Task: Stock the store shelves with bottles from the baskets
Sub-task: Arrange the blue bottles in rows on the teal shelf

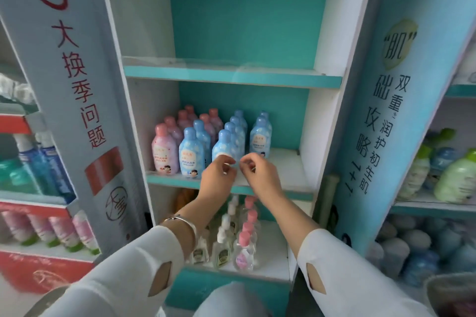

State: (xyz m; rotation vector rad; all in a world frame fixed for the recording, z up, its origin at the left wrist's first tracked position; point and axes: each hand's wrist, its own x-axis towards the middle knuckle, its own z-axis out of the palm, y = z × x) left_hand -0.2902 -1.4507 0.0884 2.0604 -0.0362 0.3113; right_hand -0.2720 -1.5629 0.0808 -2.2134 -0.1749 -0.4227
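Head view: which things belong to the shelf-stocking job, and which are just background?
Job: left hand and right hand, both at the front blue bottle; blue bottles and pink bottles in rows; the middle shelf they stand on.

Background: clear bottles on the lower shelf; green bottles on the right; tubes on the left; upper shelf.

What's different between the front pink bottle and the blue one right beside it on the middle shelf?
The pink bottle has a pink cap and body; the blue bottle has blue ones. The pink bottle stands leftmost, the blue bottle to its right. Both stand upright and have the same shape.
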